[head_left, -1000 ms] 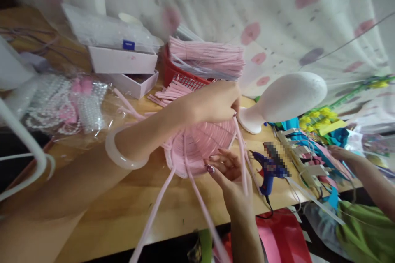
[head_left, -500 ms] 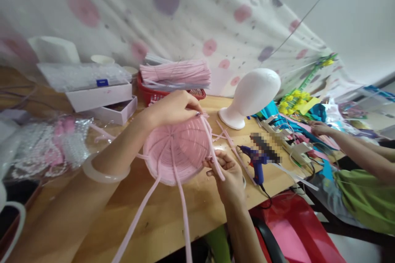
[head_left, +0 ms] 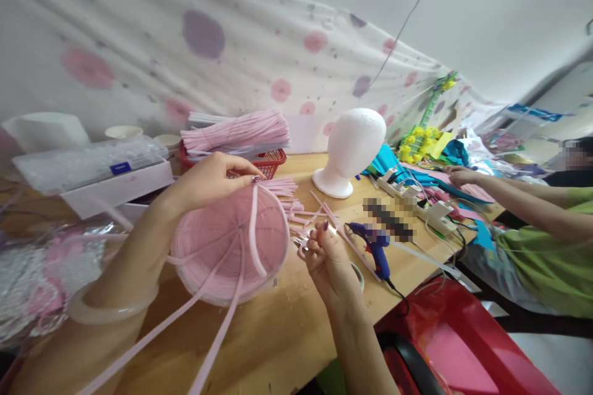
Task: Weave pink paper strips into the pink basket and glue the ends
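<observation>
A round pink woven basket (head_left: 208, 241) is tilted with its hollow inside facing me, and long pink strips trail from it towards the table's front. My left hand (head_left: 220, 182) grips its upper rim, thumb near the top of a short loose pink strip (head_left: 254, 234) hanging across the inside. My right hand (head_left: 327, 259) is apart from the basket, to its right, palm up with fingers curled closed. Small metallic tips (head_left: 299, 244) show by these fingers; what they belong to is unclear.
Behind the basket stands a red basket (head_left: 269, 163) of pink strips. A white foam head (head_left: 354, 148), a blue glue gun (head_left: 377, 247) and cut strips (head_left: 291, 207) lie rightward. A power strip (head_left: 428, 213) and a co-worker's hand (head_left: 458, 176) are farther right. A red chair (head_left: 445, 327) adjoins the table.
My right hand has let go of the pink strip and drawn away from the basket. The strip now hangs inside it. The view has shifted to the right.
</observation>
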A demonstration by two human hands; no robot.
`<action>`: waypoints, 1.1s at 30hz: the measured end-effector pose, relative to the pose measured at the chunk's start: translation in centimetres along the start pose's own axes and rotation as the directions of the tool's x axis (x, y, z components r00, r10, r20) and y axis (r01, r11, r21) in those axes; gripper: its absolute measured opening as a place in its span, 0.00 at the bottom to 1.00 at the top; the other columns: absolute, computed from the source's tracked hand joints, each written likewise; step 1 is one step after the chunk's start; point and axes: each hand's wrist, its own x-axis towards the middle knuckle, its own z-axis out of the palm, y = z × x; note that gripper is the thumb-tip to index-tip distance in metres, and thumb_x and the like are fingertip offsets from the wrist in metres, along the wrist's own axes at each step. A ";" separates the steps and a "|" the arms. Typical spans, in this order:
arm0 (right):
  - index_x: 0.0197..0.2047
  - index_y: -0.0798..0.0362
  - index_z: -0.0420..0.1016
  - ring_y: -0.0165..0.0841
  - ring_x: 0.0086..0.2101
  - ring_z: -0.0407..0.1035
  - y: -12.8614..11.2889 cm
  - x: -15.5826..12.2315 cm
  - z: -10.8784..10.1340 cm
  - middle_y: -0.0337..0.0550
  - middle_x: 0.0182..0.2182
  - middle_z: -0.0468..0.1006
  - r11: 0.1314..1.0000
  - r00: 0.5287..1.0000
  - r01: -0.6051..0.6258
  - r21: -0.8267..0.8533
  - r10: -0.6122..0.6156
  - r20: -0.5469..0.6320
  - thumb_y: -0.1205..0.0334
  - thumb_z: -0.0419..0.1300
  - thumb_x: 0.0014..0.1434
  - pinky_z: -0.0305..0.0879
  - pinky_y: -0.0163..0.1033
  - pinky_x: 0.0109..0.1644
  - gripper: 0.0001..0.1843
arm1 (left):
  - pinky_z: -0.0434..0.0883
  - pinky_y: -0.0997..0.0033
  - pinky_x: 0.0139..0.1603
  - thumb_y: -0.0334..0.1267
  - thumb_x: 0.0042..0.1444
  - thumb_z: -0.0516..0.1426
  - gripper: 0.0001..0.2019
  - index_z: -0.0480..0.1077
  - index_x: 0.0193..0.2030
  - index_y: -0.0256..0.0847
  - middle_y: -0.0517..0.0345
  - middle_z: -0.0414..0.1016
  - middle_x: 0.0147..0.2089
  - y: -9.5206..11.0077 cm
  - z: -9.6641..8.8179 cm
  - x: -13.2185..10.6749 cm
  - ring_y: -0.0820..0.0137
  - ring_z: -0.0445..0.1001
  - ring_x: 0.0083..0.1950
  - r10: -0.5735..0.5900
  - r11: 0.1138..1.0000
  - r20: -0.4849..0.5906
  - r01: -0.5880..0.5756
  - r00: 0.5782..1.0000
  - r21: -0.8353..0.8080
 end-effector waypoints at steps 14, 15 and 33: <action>0.44 0.47 0.81 0.39 0.56 0.71 -1.3 0.1 1.8 0.43 0.47 0.83 0.961 0.980 -0.141 0.237 0.101 0.172 0.48 0.67 0.57 0.63 0.48 0.64 0.16 | 0.71 0.70 0.54 0.47 0.51 0.64 0.12 0.80 0.38 0.42 0.58 0.81 0.43 3.5 1.0 -1.3 0.68 0.77 0.48 0.083 0.958 0.119 -0.046 0.989 -0.284; 0.45 0.47 0.81 0.40 0.56 0.71 -1.5 0.0 2.0 0.43 0.48 0.83 0.969 0.982 -0.107 0.221 0.068 0.179 0.46 0.65 0.58 0.62 0.50 0.65 0.16 | 0.71 0.70 0.53 0.47 0.51 0.65 0.12 0.80 0.38 0.42 0.58 0.81 0.43 3.7 1.3 -1.5 0.68 0.77 0.48 0.099 0.956 0.114 -0.063 0.989 -0.286; 0.59 0.41 0.73 0.43 0.62 0.63 -1.9 -0.3 2.6 0.43 0.60 0.74 0.946 0.918 0.272 -0.179 -0.199 0.344 0.38 0.45 0.67 0.64 0.58 0.62 0.28 | 0.66 0.74 0.40 0.37 0.58 0.56 0.10 0.76 0.29 0.38 0.59 0.79 0.33 4.5 2.2 -1.4 0.70 0.75 0.37 0.146 0.984 0.079 -0.137 0.986 -0.117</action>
